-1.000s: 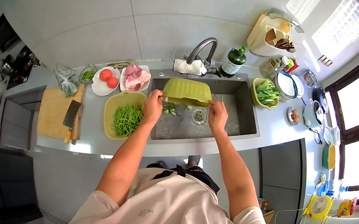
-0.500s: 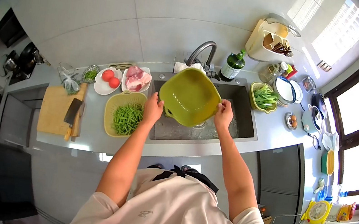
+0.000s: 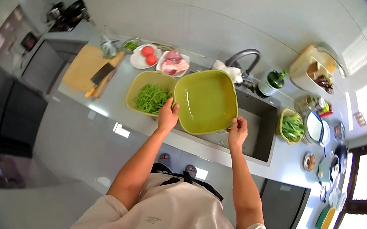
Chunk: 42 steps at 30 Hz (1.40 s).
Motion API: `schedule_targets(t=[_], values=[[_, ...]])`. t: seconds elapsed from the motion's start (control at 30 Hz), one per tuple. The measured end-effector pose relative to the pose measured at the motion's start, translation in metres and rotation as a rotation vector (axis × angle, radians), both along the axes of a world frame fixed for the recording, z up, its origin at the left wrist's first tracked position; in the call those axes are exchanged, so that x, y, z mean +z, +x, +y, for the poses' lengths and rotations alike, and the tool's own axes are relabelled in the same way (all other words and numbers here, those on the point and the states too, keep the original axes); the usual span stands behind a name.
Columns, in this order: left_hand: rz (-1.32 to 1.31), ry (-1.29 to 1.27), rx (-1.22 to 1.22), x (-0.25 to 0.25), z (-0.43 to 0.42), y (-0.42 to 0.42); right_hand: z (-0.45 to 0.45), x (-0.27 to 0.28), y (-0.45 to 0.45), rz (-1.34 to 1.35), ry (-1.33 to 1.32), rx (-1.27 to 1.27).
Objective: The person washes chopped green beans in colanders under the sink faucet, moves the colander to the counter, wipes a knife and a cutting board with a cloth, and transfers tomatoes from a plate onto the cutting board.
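Observation:
A square olive-green basin (image 3: 205, 100) is held up over the left part of the sink (image 3: 265, 135), its inside facing me. My left hand (image 3: 167, 116) grips its lower left rim, and my right hand (image 3: 237, 132) has hold of the lower right corner. Small wet highlights show on its inner surface; it looks to hold nothing else. Just left of my left hand, a pale yellow-green basket (image 3: 136, 90) holds cut green beans (image 3: 153, 99). Behind the basin stands the curved faucet (image 3: 245, 53), with a white cloth (image 3: 227, 71) beside its base.
A cleaver (image 3: 102, 74) lies on the wooden cutting board (image 3: 82, 67) at left. Plates of tomatoes (image 3: 147, 52) and raw meat (image 3: 175, 62) line the wall. Right of the sink are a green pump bottle (image 3: 271, 83), a basket of leafy greens (image 3: 292, 127) and stacked bowls (image 3: 314, 127).
The view has turned and shifted left, so the counter sits tilted. Both hands still hold the basin, which has moved left relative to the sink, closer to the green bean basket.

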<state>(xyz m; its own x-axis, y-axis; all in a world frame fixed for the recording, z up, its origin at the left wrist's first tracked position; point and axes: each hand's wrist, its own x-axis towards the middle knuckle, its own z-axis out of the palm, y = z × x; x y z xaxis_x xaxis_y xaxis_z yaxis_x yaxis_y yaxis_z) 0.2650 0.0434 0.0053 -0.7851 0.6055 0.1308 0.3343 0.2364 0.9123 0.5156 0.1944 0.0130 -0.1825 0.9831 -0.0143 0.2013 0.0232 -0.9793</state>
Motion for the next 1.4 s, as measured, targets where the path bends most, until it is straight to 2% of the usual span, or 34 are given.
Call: schedule_targets(t=[0.03,0.13,0.3,0.53,0.57,0.67,0.87,1.0,1.07,1.2,1.3,1.4], values=[[0.053,0.012,0.052,0.008,-0.01,-0.001,-0.005,0.004,-0.005,0.021,0.012,0.023],[-0.042,0.165,0.173,0.02,-0.039,-0.016,-0.026,0.01,-0.033,0.086,0.019,0.102],[-0.027,0.293,0.386,0.034,-0.099,-0.061,-0.068,0.025,-0.092,0.165,0.001,0.277],[0.091,0.098,0.612,0.048,-0.199,-0.149,-0.148,0.034,-0.198,0.143,-0.009,0.476],[-0.054,0.134,0.624,0.049,-0.212,-0.161,-0.159,0.023,-0.215,0.097,0.054,0.488],[-0.115,0.21,0.676,0.041,-0.247,-0.21,-0.2,0.021,-0.264,0.018,0.093,0.528],[-0.089,0.049,0.59,-0.017,-0.306,-0.323,-0.262,-0.036,-0.354,-0.068,0.038,0.497],[-0.155,-0.125,0.482,-0.012,-0.314,-0.362,-0.292,-0.051,-0.387,-0.161,0.0,0.416],[-0.078,-0.188,0.381,-0.044,-0.312,-0.389,-0.296,-0.06,-0.397,-0.215,0.02,0.366],[-0.138,-0.255,0.232,-0.039,-0.301,-0.4,-0.295,-0.069,-0.403,-0.304,0.07,0.32],[-0.194,-0.213,0.196,-0.042,-0.291,-0.406,-0.291,-0.071,-0.401,-0.385,0.072,0.316],[0.008,-0.258,0.192,-0.058,-0.281,-0.411,-0.29,-0.065,-0.39,-0.414,0.139,0.282]])
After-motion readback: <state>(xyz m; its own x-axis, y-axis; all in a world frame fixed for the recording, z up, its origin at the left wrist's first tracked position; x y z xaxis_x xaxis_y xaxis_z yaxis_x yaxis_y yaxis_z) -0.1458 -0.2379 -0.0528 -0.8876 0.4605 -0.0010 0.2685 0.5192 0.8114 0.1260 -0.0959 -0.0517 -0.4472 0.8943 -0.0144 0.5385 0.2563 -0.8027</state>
